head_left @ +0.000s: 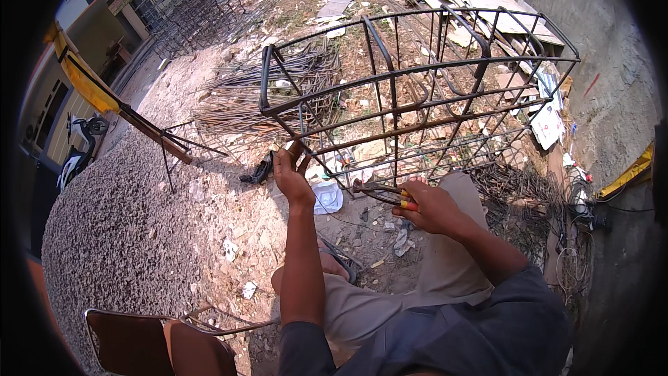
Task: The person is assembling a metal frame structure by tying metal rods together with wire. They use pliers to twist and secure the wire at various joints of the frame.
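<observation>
A long cage of dark steel rebar, made of lengthwise bars and square stirrups, stretches in front of me from centre to right. My left hand is raised at its near left end, fingers curled round a bar there; the fingertips are partly hidden. In my right hand is a pair of pincers with red and yellow handle grips. Their jaws point left and sit by the cage's lower near bar. Whether they grip wire is too small to tell.
Loose rebar lies beyond the cage's left end. A gravel heap rises at left, with a brown chair below. Tangled wire and scrap boards lie at right along a concrete wall. A motorbike stands far left.
</observation>
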### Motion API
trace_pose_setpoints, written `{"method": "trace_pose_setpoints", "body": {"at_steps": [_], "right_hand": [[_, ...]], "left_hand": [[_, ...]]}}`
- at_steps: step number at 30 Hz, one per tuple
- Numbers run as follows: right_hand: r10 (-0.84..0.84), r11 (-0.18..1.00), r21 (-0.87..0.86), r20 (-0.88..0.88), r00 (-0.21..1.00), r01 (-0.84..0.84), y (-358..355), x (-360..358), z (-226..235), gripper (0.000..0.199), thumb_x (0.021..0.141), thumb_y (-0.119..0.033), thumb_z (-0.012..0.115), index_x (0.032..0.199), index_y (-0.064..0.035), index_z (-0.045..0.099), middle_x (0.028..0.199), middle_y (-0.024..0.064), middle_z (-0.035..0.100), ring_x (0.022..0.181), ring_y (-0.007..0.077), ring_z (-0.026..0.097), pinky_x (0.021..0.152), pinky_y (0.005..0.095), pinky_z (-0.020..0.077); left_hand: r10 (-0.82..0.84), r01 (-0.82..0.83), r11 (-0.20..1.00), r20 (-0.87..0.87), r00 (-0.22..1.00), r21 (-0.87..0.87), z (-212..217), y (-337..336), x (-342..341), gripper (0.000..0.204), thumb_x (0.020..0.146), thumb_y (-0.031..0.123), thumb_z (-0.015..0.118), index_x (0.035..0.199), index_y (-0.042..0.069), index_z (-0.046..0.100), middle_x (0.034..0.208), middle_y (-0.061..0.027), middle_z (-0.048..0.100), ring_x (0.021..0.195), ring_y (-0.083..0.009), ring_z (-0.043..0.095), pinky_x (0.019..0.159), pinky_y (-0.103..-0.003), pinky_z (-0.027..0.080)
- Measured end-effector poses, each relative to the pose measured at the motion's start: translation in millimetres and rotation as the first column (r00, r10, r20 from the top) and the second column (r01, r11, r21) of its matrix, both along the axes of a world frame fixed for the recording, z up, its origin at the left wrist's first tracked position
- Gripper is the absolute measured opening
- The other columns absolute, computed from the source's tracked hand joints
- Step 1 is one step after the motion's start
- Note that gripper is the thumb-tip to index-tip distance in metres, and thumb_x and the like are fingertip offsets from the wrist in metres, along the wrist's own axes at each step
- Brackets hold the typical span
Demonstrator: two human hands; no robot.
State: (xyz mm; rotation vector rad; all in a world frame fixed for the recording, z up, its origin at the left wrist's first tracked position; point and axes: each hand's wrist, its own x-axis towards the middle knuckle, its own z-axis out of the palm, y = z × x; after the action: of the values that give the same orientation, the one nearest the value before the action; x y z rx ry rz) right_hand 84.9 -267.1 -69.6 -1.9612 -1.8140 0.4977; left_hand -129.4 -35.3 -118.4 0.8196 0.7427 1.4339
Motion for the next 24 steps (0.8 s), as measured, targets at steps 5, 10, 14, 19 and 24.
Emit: {"method": "trace_pose_setpoints", "body": {"at_steps": [5, 10, 14, 19, 24], "right_hand": [[-0.067, 0.988, -0.127, 0.15, 0.986, 0.086, -112, 34, -23, 0.047, 0.079, -0.039, 0.083, 0.11, -0.0099, 0.063, 0.1, 0.0109, 0.065, 0.091, 0.0331, 0.067, 0.074, 0.0445, 0.0534], [-0.094, 0.985, -0.137, 0.103, 0.99, 0.108, -191, 26, -34, 0.049, 0.071, -0.037, 0.087, 0.104, -0.0094, 0.064, 0.095, 0.0096, 0.063, 0.089, 0.0306, 0.066, 0.073, 0.0437, 0.0532], [-0.067, 0.996, 0.07, 0.096, 0.993, 0.061, -231, 26, -57, 0.045, 0.068, -0.034, 0.086, 0.1, -0.0095, 0.064, 0.097, 0.0097, 0.06, 0.091, 0.0289, 0.061, 0.072, 0.0424, 0.0518], [0.007, 0.995, 0.098, 0.084, 0.996, -0.015, -240, 26, -64, 0.039, 0.073, -0.032, 0.083, 0.099, -0.0089, 0.066, 0.101, 0.0109, 0.059, 0.097, 0.0297, 0.058, 0.081, 0.0421, 0.0491], [0.033, 0.998, -0.059, -0.092, 0.995, -0.038, -229, 59, -57, 0.04, 0.081, -0.037, 0.078, 0.108, -0.01, 0.068, 0.103, 0.0119, 0.065, 0.098, 0.0306, 0.064, 0.082, 0.0441, 0.0513]], "left_hand": [[0.222, -0.221, 0.975, 0.046, 0.974, -0.027, -8, 4, 28, 0.027, 0.107, 0.037, 0.048, 0.108, 0.012, 0.055, 0.104, -0.0032, 0.067, 0.096, -0.0125, 0.062, 0.078, -0.031, 0.052], [0.395, -0.39, 0.915, 0.034, 0.918, -0.1, 12, 3, 37, 0.031, 0.107, 0.039, 0.048, 0.109, 0.01, 0.057, 0.096, -0.0029, 0.063, 0.08, -0.0119, 0.056, 0.069, -0.028, 0.051], [0.509, -0.509, 0.861, 0.028, 0.86, -0.025, -2, -31, 33, 0.034, 0.107, 0.041, 0.046, 0.095, 0.01, 0.055, 0.084, -0.0016, 0.056, 0.073, -0.0113, 0.051, 0.064, -0.026, 0.042], [0.232, -0.236, 0.971, 0.111, 0.966, 0.028, 54, -144, 94, 0.024, 0.106, 0.033, 0.052, 0.092, 0.014, 0.052, 0.078, 0.0018, 0.053, 0.063, -0.0092, 0.047, 0.056, -0.025, 0.041], [-0.227, 0.231, 0.938, -0.044, 0.973, 0.258, 77, -198, 170, 0.018, 0.106, 0.021, 0.055, 0.094, 0.008, 0.057, 0.08, -0.0027, 0.062, 0.067, -0.0106, 0.056, 0.06, -0.026, 0.047]]}}
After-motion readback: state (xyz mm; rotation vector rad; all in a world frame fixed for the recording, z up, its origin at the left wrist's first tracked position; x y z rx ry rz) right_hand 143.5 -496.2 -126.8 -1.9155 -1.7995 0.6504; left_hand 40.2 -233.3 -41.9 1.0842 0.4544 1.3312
